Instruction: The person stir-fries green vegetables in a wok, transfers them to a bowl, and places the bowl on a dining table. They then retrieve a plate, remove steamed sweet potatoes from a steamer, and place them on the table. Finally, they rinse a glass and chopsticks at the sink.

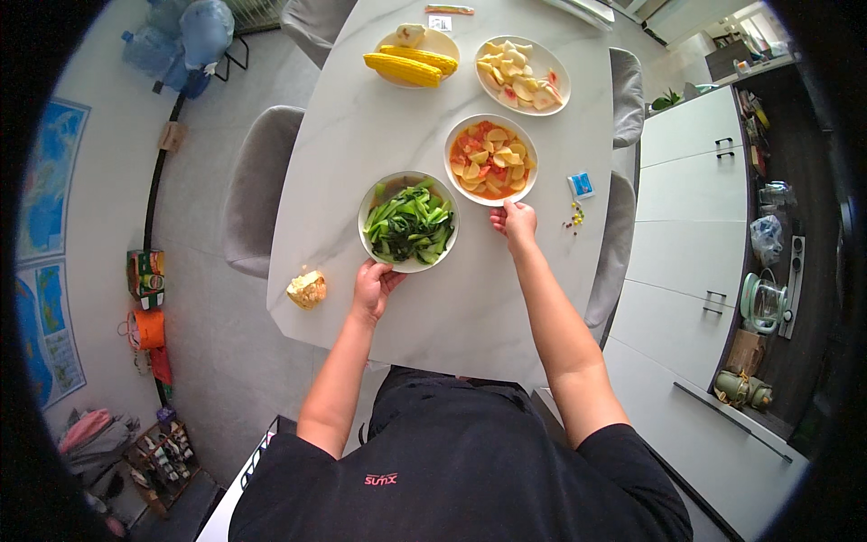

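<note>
My left hand (372,288) grips the near left rim of a white bowl (423,268). Stir-fried leafy greens (410,223) fill that bowl, which stands on the table. Farther right, my right hand (516,222) has its thumb and curled fingers at the near rim of a second white bowl (467,194). This one holds potato slices and tomato (493,159) in red sauce. The two bowls sit close together, the second a little farther from me. A partly eaten piece of bread (307,290) lies left of my left hand.
A plate (450,40) carries two corn cobs (406,68); a plate (564,68) of sliced fruit stands beside it. A blue packet (581,185) and small coloured pellets (576,215) lie near the right edge of the marble-look table (352,142). Grey chairs (261,196) flank it.
</note>
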The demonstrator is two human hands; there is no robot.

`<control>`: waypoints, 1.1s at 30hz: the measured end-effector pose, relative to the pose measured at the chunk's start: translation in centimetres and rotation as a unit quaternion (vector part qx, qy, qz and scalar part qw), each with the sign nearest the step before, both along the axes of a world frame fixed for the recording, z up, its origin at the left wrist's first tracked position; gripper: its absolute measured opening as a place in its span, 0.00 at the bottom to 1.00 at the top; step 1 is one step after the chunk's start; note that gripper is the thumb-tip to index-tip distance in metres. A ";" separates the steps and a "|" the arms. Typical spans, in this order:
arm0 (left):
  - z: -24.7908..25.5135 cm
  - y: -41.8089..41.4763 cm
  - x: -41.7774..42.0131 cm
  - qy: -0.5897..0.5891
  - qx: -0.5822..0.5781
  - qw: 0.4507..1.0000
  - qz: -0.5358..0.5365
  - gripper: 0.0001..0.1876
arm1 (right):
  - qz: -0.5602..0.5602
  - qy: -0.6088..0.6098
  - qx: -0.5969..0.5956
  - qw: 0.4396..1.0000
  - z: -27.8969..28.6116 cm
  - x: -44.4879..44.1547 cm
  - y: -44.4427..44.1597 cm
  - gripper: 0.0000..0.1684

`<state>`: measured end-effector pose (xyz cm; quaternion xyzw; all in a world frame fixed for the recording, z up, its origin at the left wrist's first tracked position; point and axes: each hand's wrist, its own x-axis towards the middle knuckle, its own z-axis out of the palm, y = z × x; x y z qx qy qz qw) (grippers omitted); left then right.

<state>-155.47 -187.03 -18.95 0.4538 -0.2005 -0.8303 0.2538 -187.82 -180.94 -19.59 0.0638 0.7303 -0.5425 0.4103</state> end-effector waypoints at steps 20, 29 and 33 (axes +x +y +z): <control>-2.3 -6.0 -5.1 0.023 -0.001 1.000 0.008 0.13 | -0.138 -0.007 -0.058 0.989 -2.0 -1.5 0.3 0.13; -1.8 -8.6 -9.1 -0.087 -0.109 0.990 -0.014 0.13 | -0.111 -0.016 -0.023 0.993 -1.2 -0.9 1.1 0.13; -2.9 -8.4 -9.9 -0.070 -0.048 0.983 0.163 0.14 | -0.057 -0.017 0.006 0.998 -0.6 0.7 1.5 0.14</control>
